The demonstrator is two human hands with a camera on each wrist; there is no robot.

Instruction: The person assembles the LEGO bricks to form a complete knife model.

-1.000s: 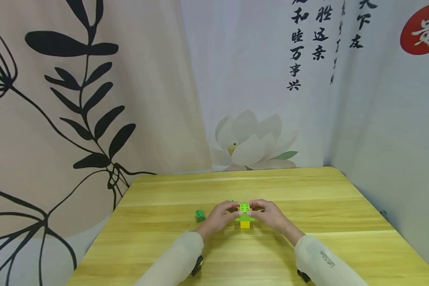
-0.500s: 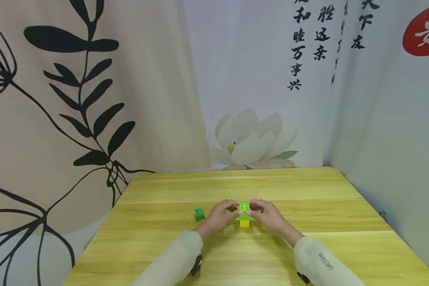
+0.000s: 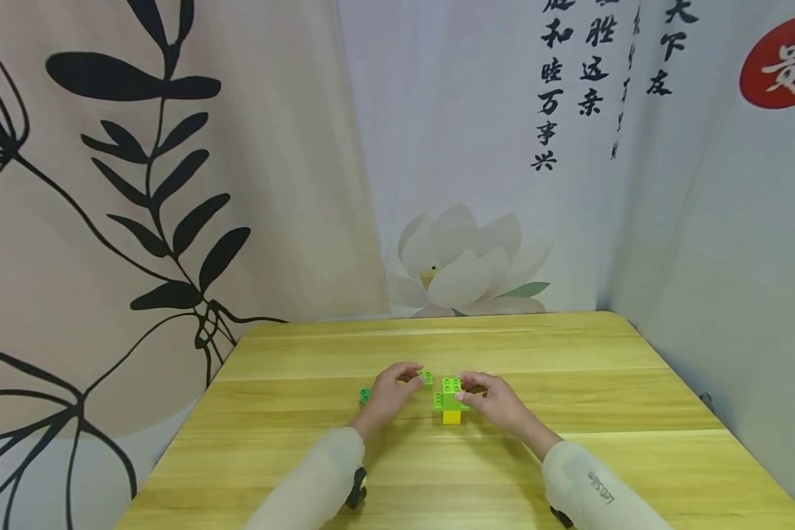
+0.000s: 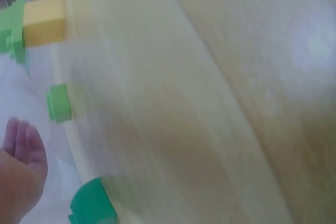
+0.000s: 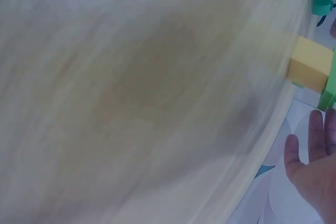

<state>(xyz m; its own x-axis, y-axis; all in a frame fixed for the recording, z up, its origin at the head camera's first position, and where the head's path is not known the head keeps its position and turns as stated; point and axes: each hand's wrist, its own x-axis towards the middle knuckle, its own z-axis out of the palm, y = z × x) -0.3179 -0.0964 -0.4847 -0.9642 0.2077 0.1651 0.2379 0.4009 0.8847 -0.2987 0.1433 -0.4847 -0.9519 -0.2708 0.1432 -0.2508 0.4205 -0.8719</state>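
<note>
A small stack of toy building bricks [image 3: 450, 396] stands upright on the table, with a yellow brick [image 3: 451, 417] at the bottom and bright green pieces above. My right hand [image 3: 497, 401] holds the stack's green upper part at its right side, thumb in front. To the left, my left hand [image 3: 389, 395] holds nothing, its fingers loosely bent. Its fingertips are close to a loose light green brick [image 3: 427, 378]. In the left wrist view that light green brick [image 4: 60, 102] sits on the table between the left hand [image 4: 22, 169] and the stack.
A darker green brick [image 3: 364, 396] with a rounded side lies left of the left hand, partly covered by it in the head view. The wooden table [image 3: 570, 368] ends at a printed curtain [image 3: 291, 184] behind and on both sides.
My left hand has let go of the stack and moved left and slightly back, bringing the loose light green brick into view. The right hand has stayed at the stack.
</note>
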